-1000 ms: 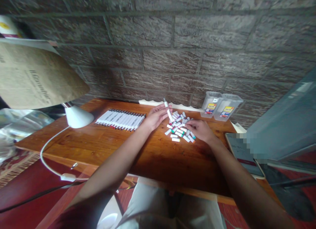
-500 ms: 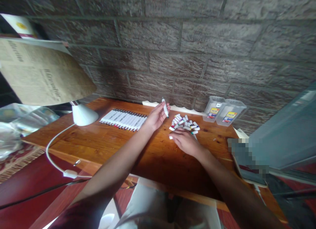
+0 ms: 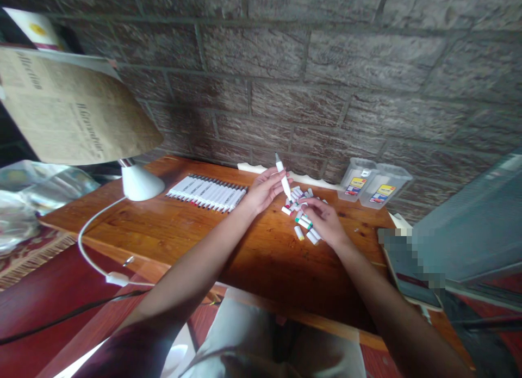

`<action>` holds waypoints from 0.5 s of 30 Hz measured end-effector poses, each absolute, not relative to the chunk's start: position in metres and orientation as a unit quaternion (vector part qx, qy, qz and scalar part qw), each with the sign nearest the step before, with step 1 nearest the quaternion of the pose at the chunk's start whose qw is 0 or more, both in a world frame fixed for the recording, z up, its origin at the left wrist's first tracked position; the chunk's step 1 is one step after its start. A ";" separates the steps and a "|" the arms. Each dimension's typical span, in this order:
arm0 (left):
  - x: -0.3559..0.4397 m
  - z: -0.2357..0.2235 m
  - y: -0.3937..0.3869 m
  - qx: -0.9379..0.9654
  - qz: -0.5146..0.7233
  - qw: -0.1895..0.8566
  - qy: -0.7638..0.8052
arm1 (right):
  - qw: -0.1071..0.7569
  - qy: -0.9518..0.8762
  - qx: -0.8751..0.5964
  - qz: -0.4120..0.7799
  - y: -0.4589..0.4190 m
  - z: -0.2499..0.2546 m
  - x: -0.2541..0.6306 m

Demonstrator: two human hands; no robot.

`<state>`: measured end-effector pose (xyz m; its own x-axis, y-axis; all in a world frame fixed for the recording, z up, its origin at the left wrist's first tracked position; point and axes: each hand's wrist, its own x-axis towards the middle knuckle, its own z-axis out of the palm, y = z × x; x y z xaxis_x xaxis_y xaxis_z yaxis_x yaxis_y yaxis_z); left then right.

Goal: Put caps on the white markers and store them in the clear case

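My left hand [image 3: 267, 190] is closed around a white marker [image 3: 282, 174], which stands tilted with its grey end up and its lower end pointing down toward my right hand. My right hand [image 3: 322, 217] has its fingers pinched on what looks like a small marker cap [image 3: 297, 203], close to the marker's lower end. Whether the two touch I cannot tell. Under and around the right fingers lie several loose white marker caps [image 3: 304, 222] with coloured ends, some green, yellow and red. To the left, a row of white markers [image 3: 207, 193] lies side by side.
A lamp with a white base [image 3: 141, 183] stands on the left of the wooden table [image 3: 261, 253]. Two clear plastic containers [image 3: 381, 187] sit at the back right, and a tablet-like device [image 3: 420, 291] lies at the right edge. A brick wall [image 3: 318, 95] rises behind.
My left hand has moved slightly right, bringing the marker over the caps. My right hand has lifted from the pile to near the marker's lower end. Some caps have been spread toward me.
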<state>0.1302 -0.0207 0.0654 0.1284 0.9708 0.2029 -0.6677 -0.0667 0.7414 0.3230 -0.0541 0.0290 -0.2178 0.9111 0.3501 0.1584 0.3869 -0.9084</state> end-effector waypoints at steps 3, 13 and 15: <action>0.134 0.064 -0.023 0.408 0.615 0.641 0.211 | 0.502 -0.575 -0.380 0.523 -0.054 0.037 0.327; 0.144 0.065 -0.032 0.448 0.605 0.616 0.232 | 0.502 -0.517 -0.319 0.616 -0.058 0.041 0.327; 0.145 0.065 -0.032 0.448 0.600 0.620 0.234 | 0.501 -0.516 -0.308 0.622 -0.059 0.041 0.326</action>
<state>0.1445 -0.0325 0.0652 0.1697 0.9538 0.2479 -0.5338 -0.1225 0.8367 0.3263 -0.0586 0.0413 -0.3079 0.9418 0.1348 -0.3063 0.0360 -0.9513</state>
